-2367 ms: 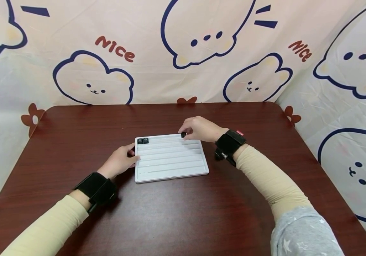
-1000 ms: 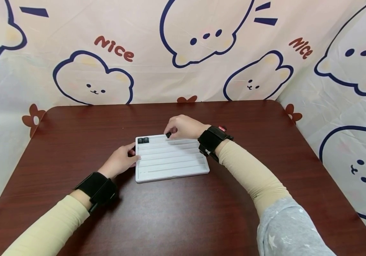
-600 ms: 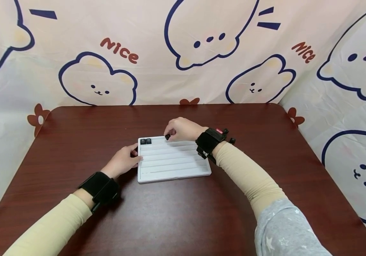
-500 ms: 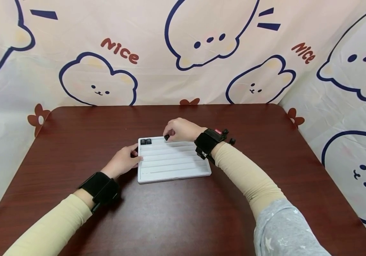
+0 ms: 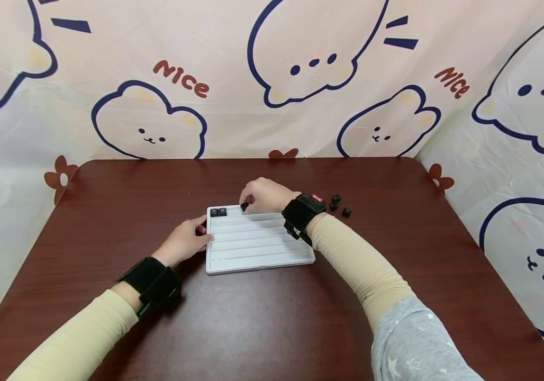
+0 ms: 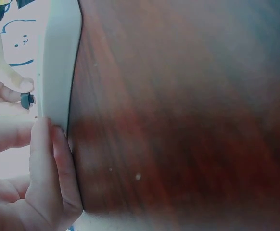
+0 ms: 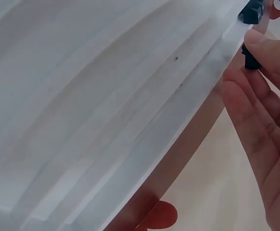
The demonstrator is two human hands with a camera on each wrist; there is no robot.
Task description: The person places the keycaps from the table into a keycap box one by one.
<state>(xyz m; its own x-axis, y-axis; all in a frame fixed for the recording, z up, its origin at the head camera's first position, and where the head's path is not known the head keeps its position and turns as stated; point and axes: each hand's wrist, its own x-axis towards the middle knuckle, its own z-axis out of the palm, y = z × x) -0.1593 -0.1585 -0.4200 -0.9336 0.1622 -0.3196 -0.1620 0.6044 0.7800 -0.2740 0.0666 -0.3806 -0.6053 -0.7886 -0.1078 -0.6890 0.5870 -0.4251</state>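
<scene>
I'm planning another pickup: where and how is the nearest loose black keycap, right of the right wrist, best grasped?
Probably pinched by two opposite sides, coming from above and the right: this keycap is small and blocky, offering no handle, lies low on the table, and the other loose keycaps sit to its left.

Counted: one counter [image 5: 272,323], one white tray [image 5: 257,246]. Tallied from the head view: two tray keycaps [image 5: 214,212], one held keycap [image 5: 244,207], three loose keycaps [image 5: 334,206]; total visible, six. Recorded: one left hand [image 5: 182,242], one right hand [image 5: 267,196], two black wristbands [image 5: 150,280], two pale-yellow sleeves [image 5: 74,341], one grey starred sleeve [image 5: 415,344]. Noted on the backdrop [image 5: 231,121]: two printed "Nice" words [image 5: 181,79], three brown flowers [image 5: 52,180] within the head view.
</scene>
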